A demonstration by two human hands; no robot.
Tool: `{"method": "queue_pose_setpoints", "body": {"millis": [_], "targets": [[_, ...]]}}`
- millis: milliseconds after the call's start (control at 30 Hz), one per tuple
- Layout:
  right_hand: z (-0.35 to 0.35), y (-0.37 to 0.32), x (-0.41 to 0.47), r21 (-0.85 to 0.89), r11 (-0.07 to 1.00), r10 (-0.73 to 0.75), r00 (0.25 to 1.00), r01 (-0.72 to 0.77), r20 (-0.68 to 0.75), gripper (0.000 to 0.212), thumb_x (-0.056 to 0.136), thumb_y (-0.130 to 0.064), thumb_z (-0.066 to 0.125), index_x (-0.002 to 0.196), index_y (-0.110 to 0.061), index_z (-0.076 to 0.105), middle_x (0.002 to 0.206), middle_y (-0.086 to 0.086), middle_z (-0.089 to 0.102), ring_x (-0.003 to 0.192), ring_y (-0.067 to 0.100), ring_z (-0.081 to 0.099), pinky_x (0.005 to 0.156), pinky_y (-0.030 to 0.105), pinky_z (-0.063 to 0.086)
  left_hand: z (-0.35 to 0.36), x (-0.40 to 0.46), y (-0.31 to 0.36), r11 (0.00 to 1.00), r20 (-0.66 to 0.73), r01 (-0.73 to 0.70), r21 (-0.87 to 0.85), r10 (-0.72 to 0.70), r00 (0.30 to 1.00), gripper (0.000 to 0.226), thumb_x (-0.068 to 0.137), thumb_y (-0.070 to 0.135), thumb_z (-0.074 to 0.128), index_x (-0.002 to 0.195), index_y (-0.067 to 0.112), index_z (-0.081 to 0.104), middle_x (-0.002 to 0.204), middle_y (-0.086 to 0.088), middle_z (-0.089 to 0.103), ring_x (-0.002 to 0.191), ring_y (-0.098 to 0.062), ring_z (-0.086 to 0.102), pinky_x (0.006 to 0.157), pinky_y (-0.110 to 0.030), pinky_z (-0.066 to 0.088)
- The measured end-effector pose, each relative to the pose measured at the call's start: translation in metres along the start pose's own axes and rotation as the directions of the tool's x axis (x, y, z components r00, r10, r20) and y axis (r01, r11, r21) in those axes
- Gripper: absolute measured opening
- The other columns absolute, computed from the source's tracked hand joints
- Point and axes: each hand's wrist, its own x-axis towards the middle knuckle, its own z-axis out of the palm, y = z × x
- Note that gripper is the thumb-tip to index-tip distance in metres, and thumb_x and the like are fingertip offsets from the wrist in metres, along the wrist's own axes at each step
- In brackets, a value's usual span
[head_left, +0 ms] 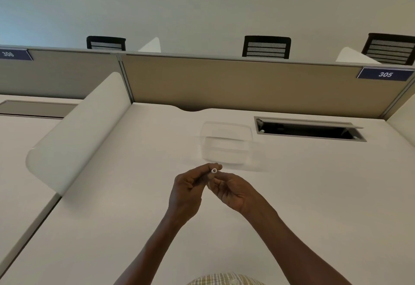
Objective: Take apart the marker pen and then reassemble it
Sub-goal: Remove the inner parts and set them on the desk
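This is an open-plan office with rows of numbered desk cubicles. A beige fabric partition [247,82] runs across the back of the white worktop [314,195], carrying blue number plates reading 305 [385,74] and 306 [8,54]. A white side divider [78,132] separates the neighbouring desk. A metal cable hatch [310,128] is set into the worktop, and black mesh office chairs [266,47] stand beyond the partition.

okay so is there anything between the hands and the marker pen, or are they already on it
Nothing visible stands between them. The left hand grips the white marker pen above the desk, and the right hand is at the pen too, though whether its fingers actually hold it is unclear.
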Motion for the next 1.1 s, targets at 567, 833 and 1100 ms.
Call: {"method": "queue_pose_setpoints", "body": {"millis": [567,833,1100], "targets": [[-0.037,-0.009,0.035,-0.311,0.826,-0.564,0.689,0.470,-0.456,0.053,0.080,0.012,0.070,0.118,-0.011,0.040,0.095,0.016,0.061,0.060,0.023,0.070,0.065,0.027,0.062,-0.069,-0.010,-0.155,0.636,-0.091,0.332,0.697,-0.381,0.920,0.061,0.104,0.025,0.040,0.154,0.006,0.010,0.164,-0.007,0.006,0.151,-0.018,-0.001,0.122,-0.035,0.008],[-0.027,0.012,0.061,-0.898,0.046,-0.839,0.505,0.438,0.204,0.046,0.088,-0.007,0.066,0.121,-0.023,0.038,0.077,0.002,0.070,0.072,0.014,0.067,0.064,0.024,0.050,-0.068,-0.015,-0.169,0.633,-0.079,0.286,0.719,-0.334,0.939,0.060,0.104,0.022,0.038,0.153,0.002,0.010,0.164,-0.009,0.001,0.151,-0.019,-0.005,0.120,-0.032,-0.002],[-0.022,0.029,0.069,-0.837,-0.425,-0.531,0.654,0.344,0.539,0.041,0.096,-0.009,0.055,0.135,-0.009,0.042,0.100,0.003,0.066,0.089,0.018,0.066,0.071,0.014,0.038,-0.067,-0.019,-0.174,0.596,-0.070,0.228,0.770,-0.277,0.958,0.061,0.104,0.025,0.037,0.153,0.002,0.010,0.163,-0.011,0.000,0.150,-0.018,-0.007,0.117,-0.028,-0.006]]}}
